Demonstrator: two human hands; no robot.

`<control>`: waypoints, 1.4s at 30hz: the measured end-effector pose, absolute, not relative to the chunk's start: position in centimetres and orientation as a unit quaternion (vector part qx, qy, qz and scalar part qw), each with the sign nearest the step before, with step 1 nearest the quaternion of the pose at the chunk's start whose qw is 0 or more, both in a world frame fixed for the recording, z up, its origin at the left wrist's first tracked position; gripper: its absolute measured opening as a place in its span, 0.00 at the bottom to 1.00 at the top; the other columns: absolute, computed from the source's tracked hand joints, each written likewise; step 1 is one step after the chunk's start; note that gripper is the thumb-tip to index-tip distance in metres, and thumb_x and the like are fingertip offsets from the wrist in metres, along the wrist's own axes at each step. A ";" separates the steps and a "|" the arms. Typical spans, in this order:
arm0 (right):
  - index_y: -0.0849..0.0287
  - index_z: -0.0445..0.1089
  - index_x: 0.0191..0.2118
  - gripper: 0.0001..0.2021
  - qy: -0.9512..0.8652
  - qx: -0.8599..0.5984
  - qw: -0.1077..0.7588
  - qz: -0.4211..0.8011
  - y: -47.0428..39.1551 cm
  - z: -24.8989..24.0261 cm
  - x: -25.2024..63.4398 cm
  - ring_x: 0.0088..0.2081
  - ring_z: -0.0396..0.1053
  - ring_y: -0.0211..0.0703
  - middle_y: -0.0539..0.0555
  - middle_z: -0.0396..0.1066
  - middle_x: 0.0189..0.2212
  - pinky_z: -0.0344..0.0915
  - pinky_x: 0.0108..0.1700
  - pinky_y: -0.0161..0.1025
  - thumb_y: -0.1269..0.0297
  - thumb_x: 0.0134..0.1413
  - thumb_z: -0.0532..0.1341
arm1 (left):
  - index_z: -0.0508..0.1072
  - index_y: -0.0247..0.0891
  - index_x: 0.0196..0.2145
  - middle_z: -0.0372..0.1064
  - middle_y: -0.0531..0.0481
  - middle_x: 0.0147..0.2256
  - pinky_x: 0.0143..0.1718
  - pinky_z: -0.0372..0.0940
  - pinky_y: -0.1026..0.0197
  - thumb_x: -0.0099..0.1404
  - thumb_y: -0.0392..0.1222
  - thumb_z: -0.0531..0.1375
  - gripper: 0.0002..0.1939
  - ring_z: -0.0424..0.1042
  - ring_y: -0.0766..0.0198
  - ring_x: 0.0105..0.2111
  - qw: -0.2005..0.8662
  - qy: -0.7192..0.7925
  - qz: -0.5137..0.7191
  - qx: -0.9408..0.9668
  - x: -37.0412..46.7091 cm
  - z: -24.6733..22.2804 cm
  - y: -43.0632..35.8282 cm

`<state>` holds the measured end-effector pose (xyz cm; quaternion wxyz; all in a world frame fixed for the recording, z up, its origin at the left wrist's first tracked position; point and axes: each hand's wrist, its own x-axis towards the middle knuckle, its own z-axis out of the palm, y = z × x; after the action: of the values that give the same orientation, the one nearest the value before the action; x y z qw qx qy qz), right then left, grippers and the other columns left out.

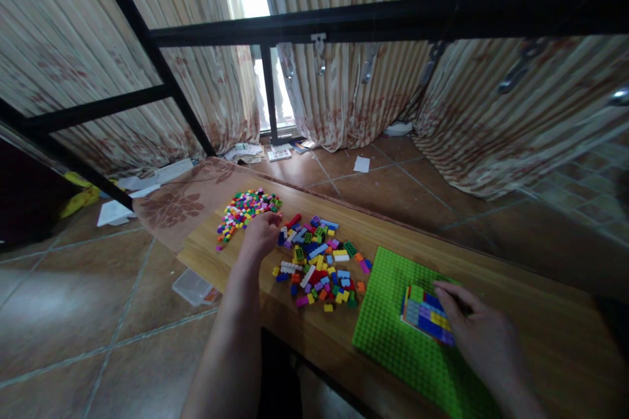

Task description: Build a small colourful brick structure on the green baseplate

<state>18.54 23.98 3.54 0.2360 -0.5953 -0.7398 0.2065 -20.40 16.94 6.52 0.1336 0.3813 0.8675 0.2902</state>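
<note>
My left hand [263,234] is over the wood between two piles, its fingers pinched together. Whatever it holds, if anything, is too small to make out. Beyond and left of it lies a heap of tiny colourful bricks [246,208]; to its right spread larger loose toy bricks [319,265]. My right hand [479,327] has its fingers closed at the right edge of a block of joined bricks [426,315], blue, yellow, green and grey on top. That block sits on a green studded baseplate [383,301]. The right fingertips partly hide what they touch.
A long wooden bench top [550,301] carries everything. On the tiled floor at left is a clear plastic container [194,286]. Black metal bars [354,23] cross in front of striped curtains [339,91]. Papers [246,152] and a rug [177,203] lie beyond the bench.
</note>
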 end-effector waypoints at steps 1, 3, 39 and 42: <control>0.54 0.75 0.38 0.22 -0.740 -0.596 0.234 0.206 24.0 3.5 18.5 0.35 0.74 0.51 0.56 0.76 0.36 0.68 0.38 0.44 0.45 0.51 0.52 | 0.78 0.35 0.40 0.77 0.46 0.36 0.39 0.64 0.63 0.57 0.31 0.52 0.17 0.73 0.61 0.36 0.139 0.865 0.284 0.389 -20.4 6.5 16.9; 0.55 0.75 0.38 0.23 -0.740 -0.597 0.230 0.207 24.0 3.5 18.5 0.35 0.74 0.50 0.56 0.76 0.36 0.68 0.38 0.44 0.45 0.51 0.52 | 0.77 0.35 0.40 0.77 0.46 0.35 0.38 0.64 0.64 0.56 0.30 0.52 0.18 0.73 0.61 0.35 0.148 0.862 0.270 0.402 -20.4 6.4 16.8; 0.52 0.71 0.46 0.14 -0.720 -0.413 0.413 0.375 21.4 7.6 17.0 0.37 0.68 0.42 0.52 0.71 0.37 0.67 0.41 0.42 0.59 0.52 0.63 | 0.75 0.36 0.39 0.73 0.49 0.36 0.40 0.64 0.62 0.54 0.39 0.66 0.14 0.71 0.65 0.35 0.620 0.383 0.559 0.397 0.6 7.6 18.6; 0.52 0.72 0.44 0.12 -0.722 -0.408 0.418 0.372 21.4 7.6 17.1 0.36 0.68 0.41 0.52 0.71 0.36 0.67 0.40 0.41 0.59 0.53 0.63 | 0.74 0.36 0.40 0.73 0.49 0.36 0.40 0.65 0.62 0.55 0.39 0.66 0.14 0.72 0.64 0.36 0.621 0.376 0.562 0.397 1.1 7.7 18.6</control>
<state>17.13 21.45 7.64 0.4178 -0.4075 -0.7218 0.3721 1.14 18.60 7.71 0.6209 0.3971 0.3759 0.5618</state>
